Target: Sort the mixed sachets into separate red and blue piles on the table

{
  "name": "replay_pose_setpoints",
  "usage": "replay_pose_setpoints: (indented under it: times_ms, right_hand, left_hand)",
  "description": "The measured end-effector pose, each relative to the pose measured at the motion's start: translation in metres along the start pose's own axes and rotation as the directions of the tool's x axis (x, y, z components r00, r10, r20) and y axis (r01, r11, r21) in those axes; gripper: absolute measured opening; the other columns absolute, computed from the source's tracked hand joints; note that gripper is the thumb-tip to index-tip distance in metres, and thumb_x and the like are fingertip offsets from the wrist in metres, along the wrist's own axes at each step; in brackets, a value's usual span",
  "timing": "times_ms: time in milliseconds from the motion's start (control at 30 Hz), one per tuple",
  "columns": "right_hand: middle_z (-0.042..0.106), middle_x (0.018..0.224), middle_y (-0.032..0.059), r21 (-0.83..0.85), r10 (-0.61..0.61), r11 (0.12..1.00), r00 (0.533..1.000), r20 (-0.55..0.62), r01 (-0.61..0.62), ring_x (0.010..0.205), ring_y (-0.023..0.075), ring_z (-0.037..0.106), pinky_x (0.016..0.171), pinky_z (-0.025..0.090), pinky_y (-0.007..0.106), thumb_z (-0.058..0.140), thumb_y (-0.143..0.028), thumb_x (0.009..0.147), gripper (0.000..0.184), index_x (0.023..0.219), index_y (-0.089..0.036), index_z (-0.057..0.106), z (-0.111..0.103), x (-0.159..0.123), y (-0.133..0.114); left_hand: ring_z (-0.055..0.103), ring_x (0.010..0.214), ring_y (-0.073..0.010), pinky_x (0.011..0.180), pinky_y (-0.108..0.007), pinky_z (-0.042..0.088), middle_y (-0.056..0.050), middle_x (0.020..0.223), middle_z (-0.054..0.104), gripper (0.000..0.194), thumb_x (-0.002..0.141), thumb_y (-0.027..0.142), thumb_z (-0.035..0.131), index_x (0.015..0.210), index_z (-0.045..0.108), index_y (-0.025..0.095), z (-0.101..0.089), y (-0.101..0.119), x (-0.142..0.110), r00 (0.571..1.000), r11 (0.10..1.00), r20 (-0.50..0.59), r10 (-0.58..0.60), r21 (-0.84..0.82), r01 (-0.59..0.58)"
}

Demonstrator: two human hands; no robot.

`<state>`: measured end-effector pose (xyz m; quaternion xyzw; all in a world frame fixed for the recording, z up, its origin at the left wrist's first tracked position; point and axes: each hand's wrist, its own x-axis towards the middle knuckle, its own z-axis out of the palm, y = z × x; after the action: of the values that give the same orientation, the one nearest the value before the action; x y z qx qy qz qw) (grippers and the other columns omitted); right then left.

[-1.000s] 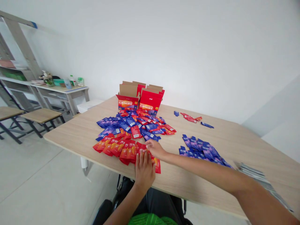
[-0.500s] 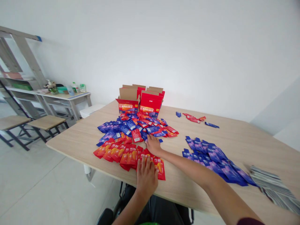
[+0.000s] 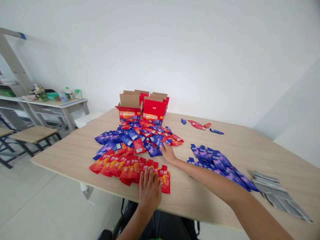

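My left hand [image 3: 150,190] lies flat with fingers stretched over the right part of a row of overlapping red pouches [image 3: 130,169] near the table's front edge. At the right side of a mixed heap of red and blue pouches [image 3: 133,135], my right hand [image 3: 167,153] has its fingers closed at the edge of a blue pouch [image 3: 153,150]; the fingertips are partly hidden. A red pouch [image 3: 139,146] lies back side up just left of that blue one.
Open red cartons [image 3: 153,113] stand behind the heap. Overlapping blue pouches [image 3: 222,166] lie right of my right forearm, beside a striped cloth [image 3: 277,191]. Several loose red pouches [image 3: 198,125] and a blue pouch [image 3: 216,131] lie farther back. Stools [image 3: 33,135] stand left of the table [image 3: 60,155].
The view has swung slightly right. My right hand has closed at a blue pouch on the heap's edge, and more of that pouch now shows. My left hand stays on the red row.
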<state>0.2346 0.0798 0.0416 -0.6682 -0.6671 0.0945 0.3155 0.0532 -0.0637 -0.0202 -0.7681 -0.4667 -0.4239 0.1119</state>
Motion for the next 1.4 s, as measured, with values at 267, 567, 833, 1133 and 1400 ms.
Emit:
replay_pose_setpoints:
  times_ms: [267, 567, 833, 1133, 1400]
  right_hand:
    - [0.076, 0.097, 0.0057, 0.247, 0.248, 0.947, 0.958, -0.144, -0.207, 0.09, 0.0259, 0.071, 0.085, 0.057, 0.042, 0.046, -0.05, 0.097, 0.036, 0.112, -0.023, 0.064, -0.05, -0.061, 0.068]
    - [0.076, 0.123, 0.0071, 0.02, 0.185, 0.983, 0.975, -0.12, -0.184, 0.12, 0.0241, 0.068, 0.111, 0.048, 0.043, 0.045, -0.024, 0.096, 0.034, 0.113, -0.023, 0.074, -0.111, -0.089, 0.112]
    - [0.077, 0.117, 0.0059, -0.163, 0.23, 0.961, 0.973, 0.025, -0.223, 0.116, 0.0246, 0.069, 0.104, 0.049, 0.038, 0.06, -0.018, 0.089, 0.026, 0.107, -0.025, 0.078, -0.109, -0.102, 0.104]
    - [0.046, 0.159, 0.0188, -0.548, 0.109, 0.836, 0.989, 0.105, -0.034, 0.143, 0.0379, 0.043, 0.113, 0.034, 0.056, 0.055, -0.029, 0.098, 0.043, 0.14, -0.025, 0.065, -0.114, -0.125, 0.084]
    - [0.036, 0.167, 0.0206, -0.513, 0.046, 0.851, 0.955, 0.294, 0.117, 0.153, 0.039, 0.034, 0.119, 0.028, 0.06, 0.049, -0.048, 0.104, 0.052, 0.149, -0.024, 0.059, -0.1, -0.142, 0.083]
  left_hand:
    - [0.035, 0.152, -0.035, 0.121, -0.055, 0.036, -0.01, 0.153, 0.054, 0.034, 0.096, 0.02, 0.055, 0.127, 0.068, 0.021, -0.008, -0.004, 0.003, 0.974, 0.974, 0.038, 0.222, -0.059, -0.22]
    - [0.047, 0.145, -0.0345, 0.119, -0.057, 0.042, -0.007, 0.147, 0.061, 0.036, 0.094, 0.041, 0.07, 0.126, 0.068, 0.025, -0.012, -0.006, 0.009, 0.921, 0.929, 0.167, 0.353, -0.179, -0.323]
    - [0.065, 0.122, -0.0278, 0.112, -0.05, 0.049, -0.008, 0.125, 0.072, 0.027, 0.094, 0.032, 0.07, 0.118, 0.072, 0.022, -0.003, -0.01, 0.005, 0.889, 0.925, 0.277, 0.364, -0.222, -0.31]
    - [0.056, 0.134, -0.0261, 0.114, -0.044, 0.048, -0.006, 0.127, 0.07, 0.023, 0.091, 0.032, 0.074, 0.111, 0.071, 0.021, -0.006, -0.007, 0.006, 0.92, 0.92, 0.152, 0.361, -0.216, -0.326]
    - [0.05, 0.141, -0.0282, 0.117, -0.047, 0.048, -0.009, 0.137, 0.065, 0.023, 0.095, 0.032, 0.068, 0.114, 0.069, 0.018, -0.013, -0.005, 0.008, 0.912, 0.908, 0.111, 0.395, -0.2, -0.369]
